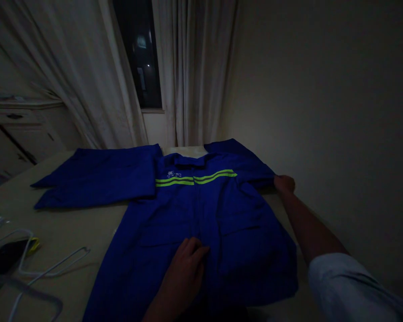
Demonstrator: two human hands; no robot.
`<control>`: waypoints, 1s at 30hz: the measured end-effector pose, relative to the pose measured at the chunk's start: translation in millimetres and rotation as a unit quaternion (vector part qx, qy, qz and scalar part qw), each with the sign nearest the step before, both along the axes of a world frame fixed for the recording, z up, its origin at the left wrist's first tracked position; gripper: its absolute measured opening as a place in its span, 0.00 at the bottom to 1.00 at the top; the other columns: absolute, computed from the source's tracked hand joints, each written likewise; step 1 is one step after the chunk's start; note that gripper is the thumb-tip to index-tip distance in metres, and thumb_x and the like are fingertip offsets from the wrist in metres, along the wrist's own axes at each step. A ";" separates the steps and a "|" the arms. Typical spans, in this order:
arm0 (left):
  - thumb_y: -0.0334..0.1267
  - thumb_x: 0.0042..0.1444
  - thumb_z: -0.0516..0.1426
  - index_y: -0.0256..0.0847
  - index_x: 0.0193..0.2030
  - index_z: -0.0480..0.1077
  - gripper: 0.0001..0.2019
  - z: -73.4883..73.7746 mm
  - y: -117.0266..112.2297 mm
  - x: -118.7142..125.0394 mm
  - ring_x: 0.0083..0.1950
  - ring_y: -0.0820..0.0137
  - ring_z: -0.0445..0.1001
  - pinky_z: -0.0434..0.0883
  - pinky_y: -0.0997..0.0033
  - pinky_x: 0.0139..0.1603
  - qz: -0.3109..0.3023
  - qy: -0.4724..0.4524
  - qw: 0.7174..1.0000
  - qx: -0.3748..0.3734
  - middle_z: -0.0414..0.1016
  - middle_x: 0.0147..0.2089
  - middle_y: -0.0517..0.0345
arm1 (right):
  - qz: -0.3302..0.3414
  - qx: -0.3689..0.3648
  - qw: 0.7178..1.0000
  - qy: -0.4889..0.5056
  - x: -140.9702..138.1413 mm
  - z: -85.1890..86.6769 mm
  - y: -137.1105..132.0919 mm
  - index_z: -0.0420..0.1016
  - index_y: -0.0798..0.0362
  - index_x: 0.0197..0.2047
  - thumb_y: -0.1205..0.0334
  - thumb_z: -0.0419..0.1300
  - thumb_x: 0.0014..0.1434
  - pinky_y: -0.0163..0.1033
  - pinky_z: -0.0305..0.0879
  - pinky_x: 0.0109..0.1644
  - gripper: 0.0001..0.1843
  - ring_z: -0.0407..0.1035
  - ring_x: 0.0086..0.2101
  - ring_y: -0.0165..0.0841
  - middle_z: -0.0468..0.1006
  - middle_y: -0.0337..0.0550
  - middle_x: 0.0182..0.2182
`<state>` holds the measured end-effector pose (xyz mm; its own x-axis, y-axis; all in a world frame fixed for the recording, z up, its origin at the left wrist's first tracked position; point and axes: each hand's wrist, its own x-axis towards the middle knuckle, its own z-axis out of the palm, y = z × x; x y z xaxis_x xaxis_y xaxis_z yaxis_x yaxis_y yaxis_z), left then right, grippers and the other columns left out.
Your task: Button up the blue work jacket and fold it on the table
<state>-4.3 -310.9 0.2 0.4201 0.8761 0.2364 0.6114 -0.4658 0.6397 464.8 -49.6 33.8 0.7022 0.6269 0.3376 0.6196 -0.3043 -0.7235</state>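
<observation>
Blue jacket [228,214] lies front-up on pale matte surface [80,228], centre of view, collar at 12 o'clock, hem at 6. Woven work cloth, flat with shallow creases, closed placket down the middle, patch pockets low on both sides. Two lime reflective stripes [195,178] run across the chest; small pale logo just above them on the 9 o'clock side, too dim to read. Left hand [184,273] at 6 o'clock of the jacket, open, palm down, fingers spread flat on the front near the placket. Right hand [284,183] at 3 o'clock, curled closed on the edge of the folded-in sleeve cloth; fingertips are hidden under the fabric. Light grey sleeve [352,286] covers the right upper arm, cut off by the frame at 4 o'clock. Second blue garment [100,174] at 10 o'clock, same cloth, spread flat, its edge tucked under or against the jacket shoulder, can't tell which. White wire hangers [50,268] at 8 o'clock, thin bent rod, partly out of frame; dark object [6,257] with a yellow edge under one, not identifiable. Pleated pale curtains [195,71] frame a dark window [141,53] at 12 o'clock. Pale cabinet [10,134] at 9 o'clock, mostly in shadow. Low light overall, fine detail lost.
</observation>
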 end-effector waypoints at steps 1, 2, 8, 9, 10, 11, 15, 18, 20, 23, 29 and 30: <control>0.22 0.63 0.50 0.47 0.60 0.75 0.25 -0.5 -0.4 0.2 0.51 0.63 0.73 0.74 0.56 0.58 0.002 -0.001 1.000 0.000 0.75 0.52 0.52 | -0.017 0.000 1.000 -0.003 3.2 1.5 -0.8 0.82 0.56 0.30 0.59 0.66 0.50 0.54 0.73 0.53 0.08 0.78 0.43 0.51 0.81 0.56 0.31; 0.23 0.64 0.50 0.47 0.60 0.75 0.24 -0.9 -0.8 0.5 0.51 0.63 0.73 0.74 0.55 0.59 0.005 -0.002 1.000 0.001 0.75 0.52 0.52 | -0.031 0.004 1.000 0.002 5.9 3.1 -1.7 0.82 0.56 0.29 0.59 0.67 0.50 0.55 0.72 0.54 0.08 0.78 0.44 0.52 0.81 0.56 0.31; 0.25 0.66 0.51 0.49 0.61 0.75 0.23 -1.2 -1.2 1.7 0.53 0.62 0.72 0.74 0.55 0.59 0.011 0.008 1.000 -0.009 0.75 0.53 0.52 | -0.047 0.182 0.972 0.139 7.3 12.4 10.1 0.79 0.55 0.44 0.61 0.66 0.49 0.45 0.76 0.39 0.17 0.75 0.32 0.39 0.77 0.40 0.28; 0.25 0.66 0.51 0.49 0.61 0.75 0.23 -1.3 -1.0 1.9 0.53 0.62 0.72 0.74 0.55 0.58 0.010 0.011 1.000 -0.012 0.75 0.53 0.52 | -0.051 0.218 0.960 0.170 4.1 16.1 17.1 0.77 0.55 0.48 0.63 0.65 0.49 0.44 0.75 0.37 0.21 0.74 0.31 0.38 0.76 0.38 0.29; 0.24 0.65 0.51 0.49 0.62 0.75 0.23 -1.4 -0.8 2.0 0.54 0.62 0.72 0.74 0.55 0.59 0.009 0.013 1.000 -0.014 0.75 0.54 0.52 | -0.056 0.241 0.951 0.188 -1.0 21.2 25.1 0.75 0.55 0.52 0.65 0.63 0.49 0.43 0.75 0.36 0.24 0.74 0.31 0.37 0.76 0.38 0.31; 0.24 0.65 0.51 0.49 0.62 0.75 0.24 -1.4 -0.5 2.1 0.54 0.62 0.72 0.74 0.56 0.59 0.008 0.016 1.000 -0.016 0.75 0.54 0.52 | -0.063 0.253 0.946 0.191 -8.6 27.4 33.6 0.72 0.55 0.56 0.66 0.62 0.50 0.43 0.75 0.38 0.27 0.74 0.34 0.36 0.75 0.38 0.34; 0.22 0.63 0.52 0.48 0.60 0.76 0.25 0.3 1.0 2.8 0.53 0.63 0.73 0.74 0.59 0.57 0.009 0.025 0.999 -0.018 0.76 0.53 0.52 | 0.034 0.298 0.954 0.017 -74.1 50.4 57.0 0.70 0.54 0.57 0.71 0.57 0.53 0.48 0.70 0.58 0.27 0.71 0.50 0.40 0.74 0.48 0.48; 0.22 0.62 0.51 0.48 0.60 0.76 0.25 1.1 1.4 3.7 0.52 0.62 0.74 0.75 0.59 0.56 0.014 0.029 0.999 -0.022 0.76 0.52 0.52 | 0.373 0.153 0.881 -0.247 -148.6 42.8 53.0 0.75 0.52 0.50 0.76 0.55 0.54 0.47 0.64 0.63 0.21 0.68 0.53 0.41 0.74 0.49 0.48; 0.22 0.62 0.51 0.49 0.60 0.76 0.25 -1.1 0.9 3.6 0.53 0.62 0.74 0.75 0.58 0.56 0.020 0.016 0.999 -0.023 0.76 0.53 0.51 | 0.547 0.014 0.776 -0.314 -190.1 22.8 43.6 0.75 0.52 0.50 0.79 0.54 0.53 0.42 0.66 0.59 0.24 0.69 0.50 0.39 0.75 0.48 0.46; 0.25 0.63 0.51 0.49 0.61 0.75 0.24 -7.0 0.2 -1.0 0.53 0.62 0.75 0.76 0.58 0.56 0.003 -0.054 0.998 -0.029 0.77 0.54 0.49 | 0.576 -0.048 0.754 -0.312 -219.1 -13.4 29.4 0.73 0.53 0.50 0.81 0.52 0.52 0.42 0.66 0.56 0.25 0.69 0.48 0.39 0.76 0.48 0.46; 0.44 0.67 0.55 0.48 0.62 0.73 0.19 17.4 25.2 -45.2 0.56 0.60 0.78 0.77 0.59 0.55 0.124 -0.269 0.944 -0.143 0.78 0.57 0.48 | 0.535 -0.001 0.798 -0.276 -208.9 -35.3 17.5 0.72 0.52 0.49 0.76 0.54 0.58 0.45 0.66 0.57 0.18 0.68 0.49 0.41 0.75 0.49 0.47; 0.46 0.64 0.58 0.47 0.61 0.74 0.20 27.0 35.8 -56.3 0.55 0.59 0.79 0.78 0.60 0.53 0.153 -0.298 0.929 -0.157 0.79 0.56 0.48 | 0.524 0.009 0.805 -0.278 -207.6 -32.5 16.5 0.72 0.52 0.51 0.74 0.54 0.59 0.46 0.66 0.58 0.18 0.67 0.50 0.42 0.74 0.50 0.48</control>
